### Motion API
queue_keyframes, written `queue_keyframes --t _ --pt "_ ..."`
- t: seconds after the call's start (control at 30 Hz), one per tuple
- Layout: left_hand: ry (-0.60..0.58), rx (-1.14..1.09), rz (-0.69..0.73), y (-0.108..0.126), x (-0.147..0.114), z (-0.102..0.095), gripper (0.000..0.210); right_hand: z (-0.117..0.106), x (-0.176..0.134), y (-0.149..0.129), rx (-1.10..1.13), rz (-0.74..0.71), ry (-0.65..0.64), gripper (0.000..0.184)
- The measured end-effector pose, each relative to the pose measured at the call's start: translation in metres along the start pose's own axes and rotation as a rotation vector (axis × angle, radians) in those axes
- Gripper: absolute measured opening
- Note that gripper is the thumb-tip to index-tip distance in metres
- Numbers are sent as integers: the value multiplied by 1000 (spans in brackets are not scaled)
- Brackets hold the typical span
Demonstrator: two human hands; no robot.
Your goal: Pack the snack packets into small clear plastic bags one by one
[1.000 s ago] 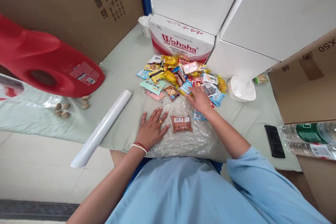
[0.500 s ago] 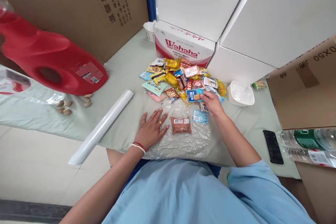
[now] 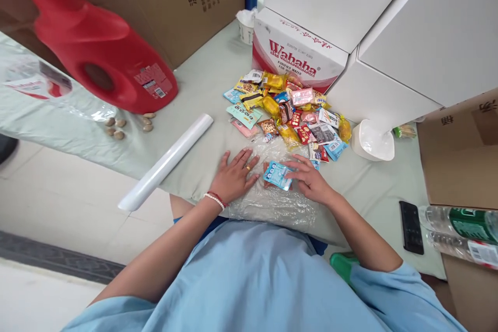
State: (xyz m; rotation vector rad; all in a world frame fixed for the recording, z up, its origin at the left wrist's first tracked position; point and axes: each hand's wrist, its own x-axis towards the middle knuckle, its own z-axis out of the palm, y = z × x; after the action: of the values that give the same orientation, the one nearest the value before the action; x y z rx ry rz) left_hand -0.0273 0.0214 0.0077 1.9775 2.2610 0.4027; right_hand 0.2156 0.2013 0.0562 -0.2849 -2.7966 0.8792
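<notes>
My left hand (image 3: 234,176) lies flat with fingers spread at the left edge of a sheet of clear plastic wrap (image 3: 272,211). A light-blue snack packet (image 3: 276,174) rests on top of a brown snack packet (image 3: 267,184), which shows only at its edges. Over the right side of the blue packet, my right hand (image 3: 314,182) has its fingers stretched apart, their tips touching it. Another blue packet (image 3: 315,164) is mostly hidden behind that hand. Just beyond the wrap sits a heap of mixed wrapped snacks (image 3: 271,107).
A white roll (image 3: 167,161) lies at left, near several brown nuts (image 3: 119,135) and a red jug (image 3: 116,62). Behind the snacks stands a Wahaha carton (image 3: 299,52). At right are a white bowl (image 3: 373,153), a phone (image 3: 411,227) and plastic bottles (image 3: 467,223).
My right hand has brought the blue packet from the heap's edge onto the brown packet, and its pinch has opened. My left hand stays flat on the wrap. The view has shifted.
</notes>
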Motion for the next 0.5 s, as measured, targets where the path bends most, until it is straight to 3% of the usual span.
queue_keyframes --t 0.07,0.17,0.3,0.5 --pt "-1 3 -1 0 0 0 60 4 9 -10 -74 83 50 40" --pt "1 13 -2 0 0 0 59 16 24 -24 -194 167 -29 64" --pt "6 1 -5 0 0 0 58 23 32 -28 -217 114 -136 49" --pt "19 -18 -4 -1 0 2 58 18 29 -28 -217 110 -224 69"
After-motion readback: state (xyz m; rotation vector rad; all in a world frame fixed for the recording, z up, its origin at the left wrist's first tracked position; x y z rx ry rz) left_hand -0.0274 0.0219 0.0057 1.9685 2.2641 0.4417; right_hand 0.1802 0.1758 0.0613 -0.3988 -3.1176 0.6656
